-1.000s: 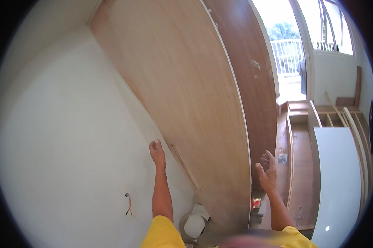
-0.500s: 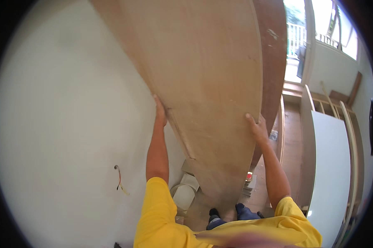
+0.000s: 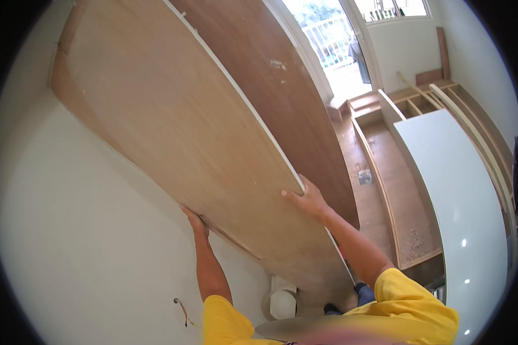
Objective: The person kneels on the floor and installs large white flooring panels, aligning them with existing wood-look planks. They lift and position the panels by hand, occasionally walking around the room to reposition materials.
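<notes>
A tall light plywood panel [image 3: 172, 121] leans diagonally across the view, with a white right edge and a long strip or groove low on its left. My left hand [image 3: 194, 218] grips its left edge beside a white wall [image 3: 98, 224]. My right hand [image 3: 307, 198] is clamped on the right edge, thumb on the face and fingers over the edge. A darker reddish-brown panel [image 3: 287, 98] stands just behind it. Both forearms come up from yellow sleeves, and my feet show partly below the panel.
At right a wooden cabinet frame [image 3: 359, 132] lies on the floor with a long white board [image 3: 460, 190] and timber strips [image 3: 465, 121]. A glazed doorway [image 3: 328, 46] stands at the back. Loose wires [image 3: 181, 307] poke from the left wall. A round white object [image 3: 282, 302] lies below the panel.
Both hands were open beside the panel and have taken hold of its edges. The panel now slants further left across the view, and my right hand sits more to the left.
</notes>
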`<state>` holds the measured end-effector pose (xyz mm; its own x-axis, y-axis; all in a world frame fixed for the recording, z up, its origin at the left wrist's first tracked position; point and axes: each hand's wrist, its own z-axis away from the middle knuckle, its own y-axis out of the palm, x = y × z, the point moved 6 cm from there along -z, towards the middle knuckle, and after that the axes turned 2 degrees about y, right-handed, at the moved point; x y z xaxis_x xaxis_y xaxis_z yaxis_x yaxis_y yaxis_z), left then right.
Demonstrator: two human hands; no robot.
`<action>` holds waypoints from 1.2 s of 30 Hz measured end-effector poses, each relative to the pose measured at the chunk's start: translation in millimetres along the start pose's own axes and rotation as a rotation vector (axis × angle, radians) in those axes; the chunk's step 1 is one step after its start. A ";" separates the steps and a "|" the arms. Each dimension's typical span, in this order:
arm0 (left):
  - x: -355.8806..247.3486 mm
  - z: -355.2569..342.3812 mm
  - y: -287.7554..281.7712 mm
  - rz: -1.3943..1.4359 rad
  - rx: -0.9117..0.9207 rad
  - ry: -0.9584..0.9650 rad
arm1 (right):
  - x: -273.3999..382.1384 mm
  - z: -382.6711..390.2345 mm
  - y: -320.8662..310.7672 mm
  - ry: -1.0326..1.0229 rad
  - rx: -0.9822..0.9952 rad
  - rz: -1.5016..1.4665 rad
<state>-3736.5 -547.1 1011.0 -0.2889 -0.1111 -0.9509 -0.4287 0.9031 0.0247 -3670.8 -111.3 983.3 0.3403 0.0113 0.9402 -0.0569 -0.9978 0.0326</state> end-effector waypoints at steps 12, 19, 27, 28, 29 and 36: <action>8.6 4.7 -14.5 -0.062 -0.029 -0.110 | -5.0 9.3 9.1 0.072 -0.169 0.157; -16.9 44.2 31.2 -0.029 0.234 0.054 | -7.5 18.7 3.0 -0.070 -0.222 0.161; 21.5 70.5 -5.9 -0.287 -0.106 0.029 | 13.5 70.6 17.9 -0.285 -0.690 0.345; 30.4 71.3 -8.6 -0.349 -0.117 0.059 | 12.1 77.2 20.3 -0.275 -0.729 0.350; 40.3 72.6 -9.6 -0.417 -0.126 0.109 | 11.7 80.7 24.0 -0.267 -0.758 0.347; 68.2 89.1 -5.0 -1.324 -0.040 0.722 | 14.9 83.3 15.2 -0.197 -0.774 0.493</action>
<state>-3677.8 -522.3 918.6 -0.0278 -0.9979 0.0593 -0.7282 -0.0204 -0.6850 -3588.4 -131.7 969.5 0.2605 -0.4833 0.8358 -0.8216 -0.5656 -0.0709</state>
